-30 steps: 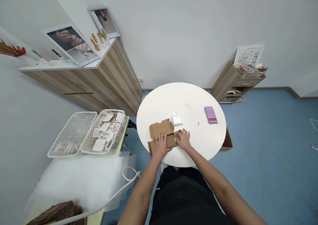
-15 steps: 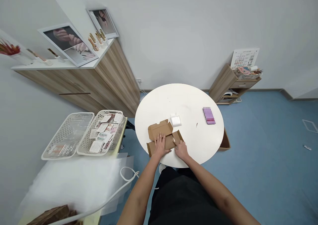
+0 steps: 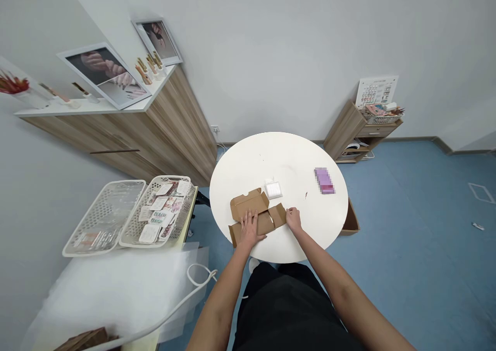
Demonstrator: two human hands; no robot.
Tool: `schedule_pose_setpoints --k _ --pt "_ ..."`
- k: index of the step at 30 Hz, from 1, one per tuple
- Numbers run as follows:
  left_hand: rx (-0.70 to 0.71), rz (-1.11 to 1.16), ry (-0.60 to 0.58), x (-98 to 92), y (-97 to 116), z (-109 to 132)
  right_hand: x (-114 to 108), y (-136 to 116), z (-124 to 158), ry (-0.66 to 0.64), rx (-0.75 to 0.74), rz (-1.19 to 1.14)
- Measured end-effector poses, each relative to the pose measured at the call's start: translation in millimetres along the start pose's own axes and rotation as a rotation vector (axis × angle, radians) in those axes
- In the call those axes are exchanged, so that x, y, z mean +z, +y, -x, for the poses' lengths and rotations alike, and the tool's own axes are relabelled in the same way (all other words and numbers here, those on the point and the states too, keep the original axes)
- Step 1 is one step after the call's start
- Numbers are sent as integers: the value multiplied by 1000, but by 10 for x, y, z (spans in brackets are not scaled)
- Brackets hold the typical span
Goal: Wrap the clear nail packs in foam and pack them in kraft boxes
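An unfolded brown cardboard box lies on the white round table, its lid panel toward the far side. My left hand presses flat on the near panel with the fingers spread. At the right end, my right hand has its fingers closed on the edge of the box's side flap. A thin whitish strip shows across the panel between my hands. Just beyond the box sits a small white packet, touched by neither hand.
A blurred purple item lies at the table's right. White baskets with cards stand on a side table at left, near a white cable. A wooden cabinet stands behind left, a small shelf behind right.
My right hand has moved right, from the near edge of the panel to the outer end of the flap, which now lies flatter. My left hand stays in place.
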State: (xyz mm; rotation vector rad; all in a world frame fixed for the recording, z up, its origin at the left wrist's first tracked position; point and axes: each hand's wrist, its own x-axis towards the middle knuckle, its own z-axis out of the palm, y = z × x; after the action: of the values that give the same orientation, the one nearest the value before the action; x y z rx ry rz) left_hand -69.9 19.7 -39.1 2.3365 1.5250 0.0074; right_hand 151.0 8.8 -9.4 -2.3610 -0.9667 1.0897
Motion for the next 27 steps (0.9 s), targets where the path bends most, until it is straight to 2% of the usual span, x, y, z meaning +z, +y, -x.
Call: schedule_pose_setpoints --k 5,11,14,21,27 --pt "-7 -3 -1 -16 11 4 68 -47 -23 -164 10 -33" --pt "-10 21 13 3 14 3 276 -191 81 -259 -97 11" --pt "-8 29 5 -2 15 2 347 -257 120 -260 -134 72" --pt "-26 32 -15 -66 33 -26 347 -381 152 -201 -143 444" --pt "-18 35 -12 -65 30 -46 341 -443 176 -188 -178 520"
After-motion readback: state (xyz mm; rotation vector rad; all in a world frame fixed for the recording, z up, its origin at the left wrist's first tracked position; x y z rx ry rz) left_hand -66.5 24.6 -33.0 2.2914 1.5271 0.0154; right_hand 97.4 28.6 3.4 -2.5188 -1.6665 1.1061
